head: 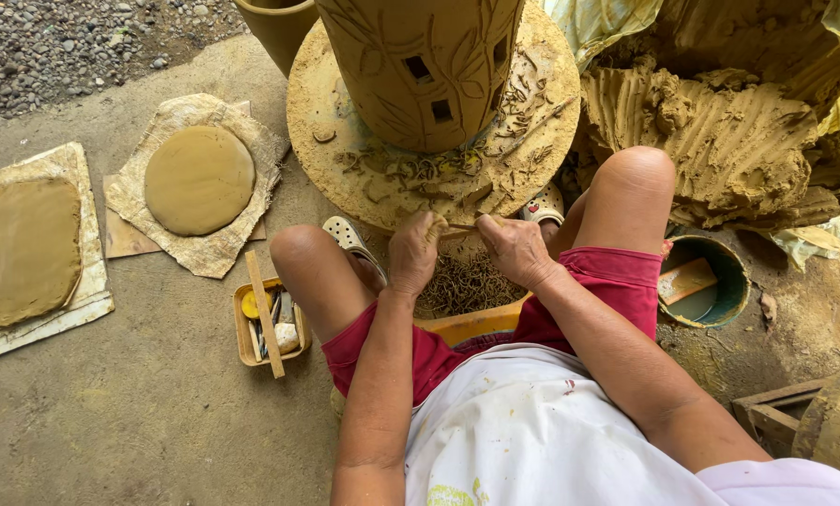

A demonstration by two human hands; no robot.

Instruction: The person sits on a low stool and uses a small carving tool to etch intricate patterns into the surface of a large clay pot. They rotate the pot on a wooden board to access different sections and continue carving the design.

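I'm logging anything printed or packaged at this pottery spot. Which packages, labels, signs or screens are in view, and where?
No labels, signs or screens show.
Tool tray: small yellow rectangular container on the floor by the person's left knee, holding tools.
Plastic sheet: pale yellow-green wrap, top right, around the clay heap.
Bucket: round, green, right of the right knee.

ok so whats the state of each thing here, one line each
left hand: closed on a thin tool
right hand: pinching the tool's other end
thin tool: held level between the hands
clay vessel: upright on its round board, carved, square holes cut
round clay slab: flat on cloth
green bucket: open, holding water
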